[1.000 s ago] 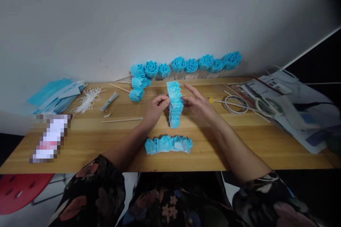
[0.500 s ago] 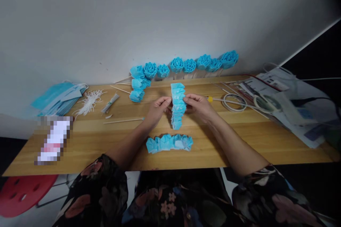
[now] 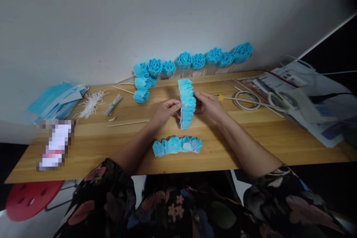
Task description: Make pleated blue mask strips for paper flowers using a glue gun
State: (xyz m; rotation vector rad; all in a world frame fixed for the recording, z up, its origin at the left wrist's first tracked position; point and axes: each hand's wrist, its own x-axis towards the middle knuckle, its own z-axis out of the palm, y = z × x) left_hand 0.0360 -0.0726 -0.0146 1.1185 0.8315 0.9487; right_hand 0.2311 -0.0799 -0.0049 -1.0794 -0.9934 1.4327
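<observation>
A pleated strip of blue folded petals stands upright over the wooden table. My left hand pinches its left edge at mid-height, fingers closed. From the other side my right hand grips the same strip, fingers curled on it. A second folded blue strip lies flat on the table just in front of both hands.
Finished blue roses lean in a row against the wall. Blue face masks, white ear loops and a wooden stick lie at left. Tape rolls and papers sit at right. A red stool is below left.
My right hand, with fingers spread a second ago, has closed onto the upright strip. The strip has been lifted slightly and held straighter.
</observation>
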